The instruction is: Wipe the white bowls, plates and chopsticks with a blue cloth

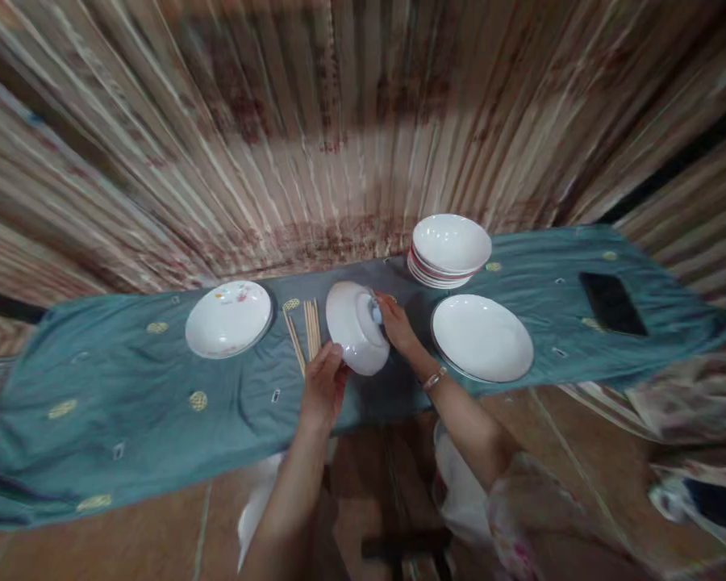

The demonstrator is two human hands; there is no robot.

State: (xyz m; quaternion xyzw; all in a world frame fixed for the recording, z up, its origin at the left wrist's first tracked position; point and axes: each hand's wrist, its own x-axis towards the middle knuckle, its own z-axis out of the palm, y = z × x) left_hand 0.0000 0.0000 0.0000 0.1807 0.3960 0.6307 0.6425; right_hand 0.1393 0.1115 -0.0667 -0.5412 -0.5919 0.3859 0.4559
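Note:
A white bowl (356, 327) is tilted on its side above the middle of the cloth, with its outside and foot ring towards me. My left hand (325, 379) is closed on its lower left edge, thumb on the outer wall. At the foot, the fingers of my right hand (398, 327) are closed against the bowl; a small pale bluish patch shows by the fingertips, too unclear to name. Several wooden chopsticks (312, 327) lie just left of the bowl. Right of my right hand is a white plate (482, 337), apparently on top of another.
A stack of white bowls (451, 246) with some red on the sides stands at the back right. White plates with a floral pattern (228, 319) lie at the left. A dark phone or tablet (612, 303) rests far right on the teal cloth (157, 420). Striped curtains (339, 161) hang behind.

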